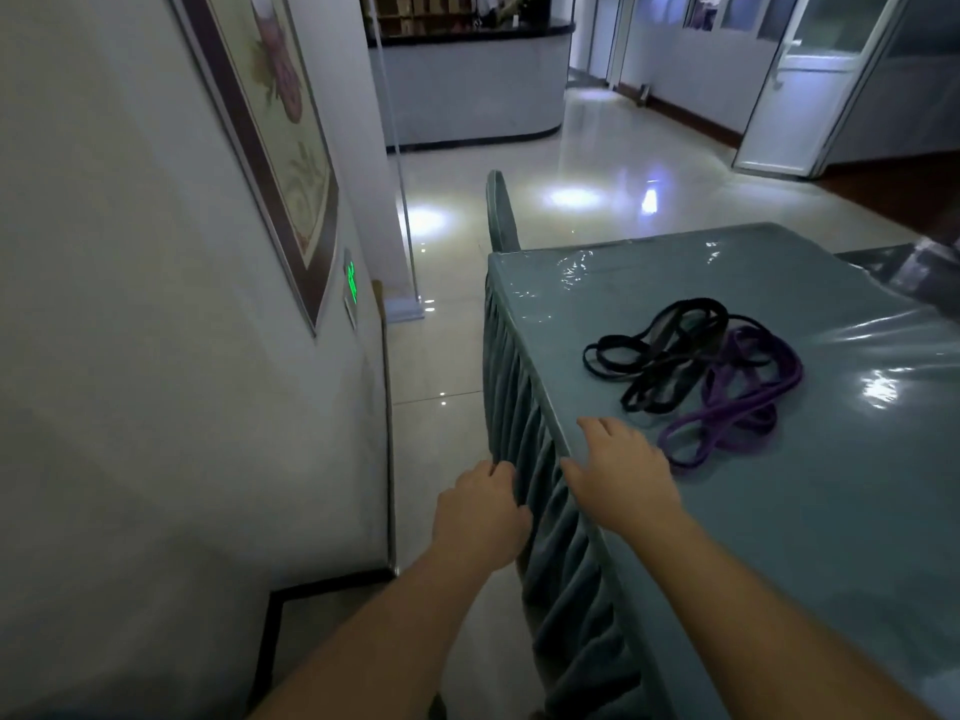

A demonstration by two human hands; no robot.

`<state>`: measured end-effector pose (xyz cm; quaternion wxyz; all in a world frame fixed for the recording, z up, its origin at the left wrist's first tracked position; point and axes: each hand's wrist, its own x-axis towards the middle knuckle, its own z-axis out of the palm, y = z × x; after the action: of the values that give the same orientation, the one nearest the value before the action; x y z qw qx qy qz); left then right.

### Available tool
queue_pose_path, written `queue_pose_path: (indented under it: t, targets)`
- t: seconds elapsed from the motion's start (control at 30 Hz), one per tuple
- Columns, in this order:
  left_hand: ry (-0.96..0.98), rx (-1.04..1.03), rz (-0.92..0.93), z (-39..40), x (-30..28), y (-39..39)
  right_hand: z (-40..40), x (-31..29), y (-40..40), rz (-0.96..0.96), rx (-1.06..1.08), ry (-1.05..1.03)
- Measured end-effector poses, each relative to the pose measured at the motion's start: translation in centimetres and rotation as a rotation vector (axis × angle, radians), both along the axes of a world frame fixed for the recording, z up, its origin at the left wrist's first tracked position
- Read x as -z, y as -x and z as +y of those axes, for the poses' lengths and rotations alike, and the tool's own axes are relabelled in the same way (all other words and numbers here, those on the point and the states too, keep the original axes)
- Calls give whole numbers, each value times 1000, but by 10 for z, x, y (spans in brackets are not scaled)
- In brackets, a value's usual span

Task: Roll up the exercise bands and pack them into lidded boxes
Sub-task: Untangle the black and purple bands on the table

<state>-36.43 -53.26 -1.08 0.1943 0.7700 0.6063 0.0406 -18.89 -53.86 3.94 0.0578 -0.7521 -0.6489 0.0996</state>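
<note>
Table (779,511) under a glossy teal cover fills the right side. Bands (696,371), black and purple, lie tangled on it, untouched, just ahead and right of the right hand (618,470), the nearer one, which rests flat by the table edge, fingers spread, holding nothing. Left hand (480,511) grips the pleated skirt (550,563) below. No boxes visible.

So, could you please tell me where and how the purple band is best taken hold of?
Probably at the near loop of the purple band, which lies flat and apart from the black bands. The right hand is closest, so come from the table's near edge and pinch that strand.
</note>
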Motion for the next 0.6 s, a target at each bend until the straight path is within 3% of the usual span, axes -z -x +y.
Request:
queue_pose_path:
  t: [0.6]
  targets:
    - [-100,-106,121,286,-37,11,280,31,9,100,-102,-13]
